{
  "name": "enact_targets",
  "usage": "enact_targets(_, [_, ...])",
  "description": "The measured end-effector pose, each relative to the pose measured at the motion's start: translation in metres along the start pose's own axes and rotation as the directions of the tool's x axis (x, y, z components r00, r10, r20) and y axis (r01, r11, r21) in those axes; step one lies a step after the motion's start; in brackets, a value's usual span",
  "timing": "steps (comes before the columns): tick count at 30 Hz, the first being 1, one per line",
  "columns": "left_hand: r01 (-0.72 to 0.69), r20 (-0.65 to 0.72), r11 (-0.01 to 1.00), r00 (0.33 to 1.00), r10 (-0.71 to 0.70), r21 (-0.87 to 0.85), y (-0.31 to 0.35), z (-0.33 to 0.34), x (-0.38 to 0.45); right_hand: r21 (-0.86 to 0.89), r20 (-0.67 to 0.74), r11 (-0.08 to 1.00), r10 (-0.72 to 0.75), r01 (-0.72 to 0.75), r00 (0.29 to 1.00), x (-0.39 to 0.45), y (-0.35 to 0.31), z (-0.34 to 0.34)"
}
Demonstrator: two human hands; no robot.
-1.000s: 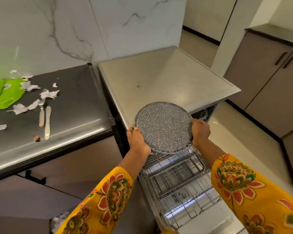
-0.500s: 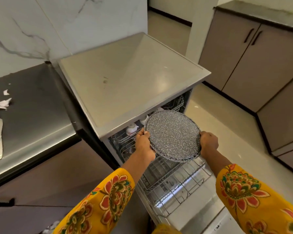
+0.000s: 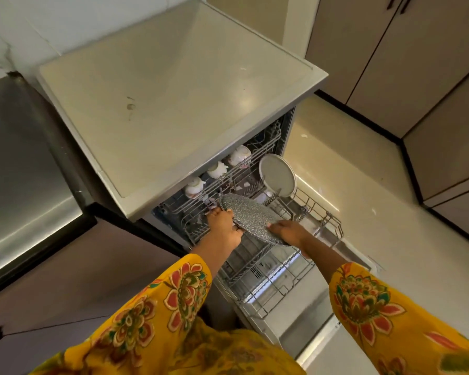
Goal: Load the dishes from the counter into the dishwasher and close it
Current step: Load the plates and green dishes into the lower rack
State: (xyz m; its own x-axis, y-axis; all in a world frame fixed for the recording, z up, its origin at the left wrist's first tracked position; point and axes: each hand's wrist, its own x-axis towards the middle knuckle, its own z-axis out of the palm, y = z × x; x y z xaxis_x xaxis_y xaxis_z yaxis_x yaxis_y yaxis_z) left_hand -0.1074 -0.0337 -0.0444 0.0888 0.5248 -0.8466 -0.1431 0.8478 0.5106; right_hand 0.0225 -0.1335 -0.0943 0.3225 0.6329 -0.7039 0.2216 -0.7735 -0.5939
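Both hands, left hand [image 3: 224, 228] and right hand [image 3: 289, 231], grip the speckled plate [image 3: 251, 216] by opposite edges, tilted over the lower rack [image 3: 320, 220]; free slots lie beyond the grip.

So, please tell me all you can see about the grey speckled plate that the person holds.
The speckled plate is round, grey with fine light flecks, stone-like in look, with a slightly raised rim. It is tilted, held over the pulled-out lower rack of the open dishwasher. The left hand grips its left edge; the right hand holds its right edge.
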Motion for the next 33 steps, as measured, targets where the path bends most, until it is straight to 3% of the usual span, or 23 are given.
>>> enact_targets(4, [0.020,0.003,0.998,1.000,-0.020,0.058,0.000,0.004,0.021,-0.098,0.168,0.986,-0.117,0.135,0.979,0.004,-0.005,0.019])
enact_targets(7, [0.057,0.005,0.997,0.998,-0.058,0.047,0.001,0.012,0.037,-0.368,0.218,0.903,-0.147,0.221,0.965,0.020,0.003,0.025])
enact_targets(11, [0.080,0.046,0.994,0.995,-0.083,0.069,-0.001,0.023,0.066,-0.651,0.053,0.739,-0.185,0.174,0.981,0.047,0.014,0.025])
enact_targets(14, [0.104,0.102,0.989,0.988,-0.115,0.107,0.002,0.033,0.088,-0.752,-0.016,0.645,-0.220,0.134,0.975,0.068,0.012,0.019])
enact_targets(20, [0.164,0.224,0.964,0.952,-0.210,0.208,0.009,0.049,0.128,-0.694,-0.136,0.719,-0.192,0.045,0.972,0.117,0.021,-0.007])
enact_targets(25, [0.219,0.234,0.938,0.930,-0.284,0.270,0.011,0.055,0.163,-0.652,-0.227,0.757,-0.136,-0.046,0.964,0.175,0.020,-0.039])
enact_targets(33, [0.069,0.156,0.947,0.980,-0.123,0.315,0.006,0.065,0.223,-0.650,-0.273,0.756,-0.140,-0.076,0.952,0.262,0.020,-0.056])
